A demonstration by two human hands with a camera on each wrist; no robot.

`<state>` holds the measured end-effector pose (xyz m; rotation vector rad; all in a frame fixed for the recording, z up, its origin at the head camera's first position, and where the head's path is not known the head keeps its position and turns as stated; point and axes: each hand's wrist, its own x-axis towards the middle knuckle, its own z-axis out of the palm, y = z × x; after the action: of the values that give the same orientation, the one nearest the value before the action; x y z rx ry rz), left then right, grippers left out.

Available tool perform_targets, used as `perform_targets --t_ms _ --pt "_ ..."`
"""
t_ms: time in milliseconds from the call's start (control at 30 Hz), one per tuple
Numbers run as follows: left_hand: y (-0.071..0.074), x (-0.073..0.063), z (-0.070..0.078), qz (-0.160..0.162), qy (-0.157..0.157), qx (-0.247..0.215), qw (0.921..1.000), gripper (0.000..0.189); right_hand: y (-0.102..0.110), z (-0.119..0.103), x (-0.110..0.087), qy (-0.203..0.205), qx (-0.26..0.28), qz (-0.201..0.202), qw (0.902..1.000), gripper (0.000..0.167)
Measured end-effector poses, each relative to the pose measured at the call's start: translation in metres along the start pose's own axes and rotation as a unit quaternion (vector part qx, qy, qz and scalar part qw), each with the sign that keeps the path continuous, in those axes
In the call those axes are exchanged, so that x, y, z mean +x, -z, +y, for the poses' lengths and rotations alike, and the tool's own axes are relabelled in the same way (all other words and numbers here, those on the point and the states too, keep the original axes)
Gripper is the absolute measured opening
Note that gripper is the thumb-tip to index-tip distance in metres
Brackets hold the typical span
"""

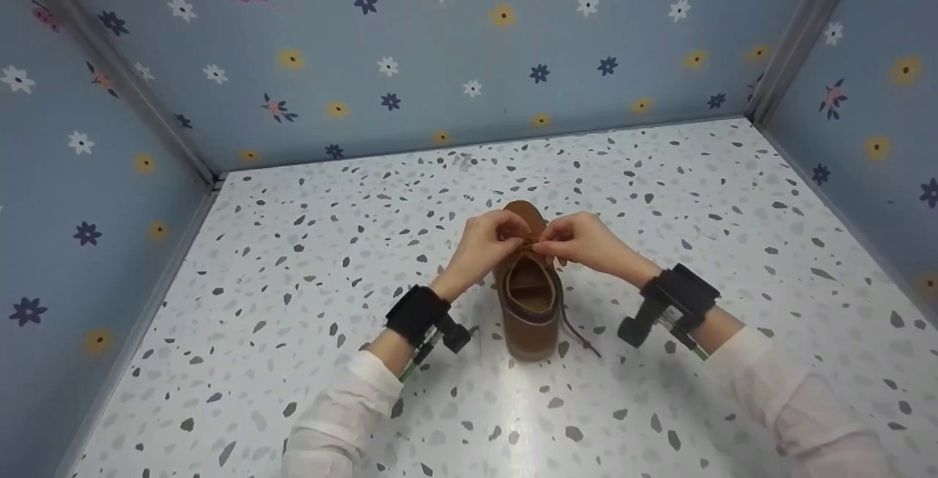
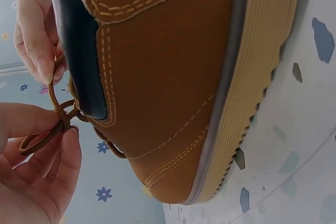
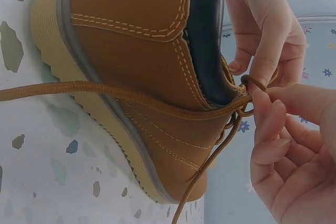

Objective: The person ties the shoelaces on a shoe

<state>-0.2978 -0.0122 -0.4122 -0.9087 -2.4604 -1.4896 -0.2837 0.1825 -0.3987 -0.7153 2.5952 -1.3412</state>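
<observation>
A brown shoe (image 1: 529,339) with a dark padded collar stands on the speckled surface, its toe pointing away from me. Over its lacing, my left hand (image 1: 482,243) pinches a loop of the brown shoelace (image 2: 38,145) between thumb and fingers. From the other side my right hand (image 1: 586,242) pinches the lace close to the crossing. In the right wrist view, one long shoelace end (image 3: 121,94) runs back along the shoe's side and another hangs toward the surface. The fingertips of both hands nearly meet above the tongue, hiding part of the knot.
The white terrazzo-patterned surface (image 1: 293,302) spreads around the shoe. Blue flowered panels (image 1: 469,45) rise at the back and on both sides, joined by grey corner strips. A lace end lies on the surface right of the heel.
</observation>
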Motion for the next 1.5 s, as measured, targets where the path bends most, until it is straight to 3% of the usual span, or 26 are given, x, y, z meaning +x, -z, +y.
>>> perform_targets --t_ms 600,1000,1333,1500 --pt "0.001 0.0 0.002 0.0 0.01 -0.007 0.9999 0.014 0.0 -0.002 0.001 0.0 0.006 0.004 1.0 0.015" --pt "0.0 -0.001 0.0 0.004 0.009 -0.025 0.9996 0.014 -0.007 -0.002 0.006 -0.019 0.0 0.037 0.9991 0.013" --pt "0.0 -0.003 -0.001 0.002 -0.005 -0.026 0.9996 0.011 -0.012 0.001 0.008 -0.01 0.012 0.055 0.9984 0.012" --pt "0.0 -0.003 -0.001 0.005 0.003 -0.034 0.9994 0.011 -0.016 0.002 0.008 0.012 0.0 0.073 0.9973 0.01"
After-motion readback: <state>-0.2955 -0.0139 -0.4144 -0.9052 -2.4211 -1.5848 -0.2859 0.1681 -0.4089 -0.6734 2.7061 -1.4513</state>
